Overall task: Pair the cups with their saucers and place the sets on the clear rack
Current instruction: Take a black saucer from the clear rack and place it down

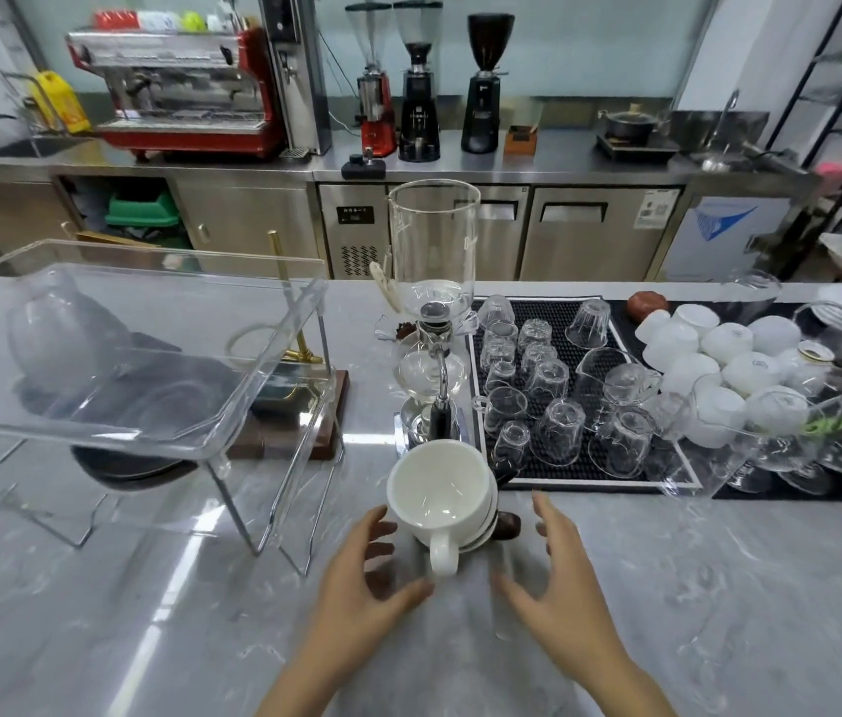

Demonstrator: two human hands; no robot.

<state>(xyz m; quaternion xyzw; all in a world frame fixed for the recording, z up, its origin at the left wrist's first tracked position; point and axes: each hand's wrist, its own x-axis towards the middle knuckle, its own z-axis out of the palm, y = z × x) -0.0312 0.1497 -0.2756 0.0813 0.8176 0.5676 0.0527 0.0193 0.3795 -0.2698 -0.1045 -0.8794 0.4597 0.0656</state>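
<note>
A white cup (437,483) with its handle toward me sits on a stack of white saucers (486,527) near the counter's middle. My left hand (367,587) hovers open just left of the cup, fingers spread, not touching it as far as I can tell. My right hand (558,577) hovers open to the right of the stack. The clear rack (98,354) stands at the left, with a dark saucer (129,470) on the counter beneath it. More white cups (729,364) lie upside down at the far right.
A glass siphon coffee maker (431,313) stands right behind the cup. A black mat (584,313) holds several upturned glasses. A wooden base with a brass stand (299,406) sits behind the rack. A small brown object (507,525) lies beside the saucers.
</note>
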